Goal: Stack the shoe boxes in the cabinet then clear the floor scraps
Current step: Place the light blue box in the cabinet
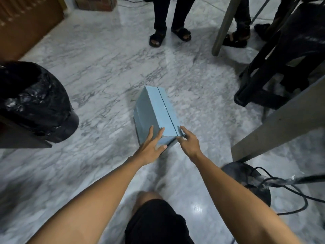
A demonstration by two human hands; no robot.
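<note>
Standing on its side on the marble floor point(98, 71), the blue box point(156, 113) is the landmark: a black-bagged bin point(33, 101) sits well to its left, black stools point(281, 67) to its right, sandalled feet point(168, 36) beyond it. The left hand point(151, 147) lies on its near end, fingers spread and straight. The right hand point(189, 142) pinches its near right corner.

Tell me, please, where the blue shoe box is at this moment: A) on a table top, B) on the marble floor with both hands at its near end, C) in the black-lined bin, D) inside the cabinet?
B: the blue shoe box stands on the marble floor, with the left hand and right hand touching its near end.
</note>
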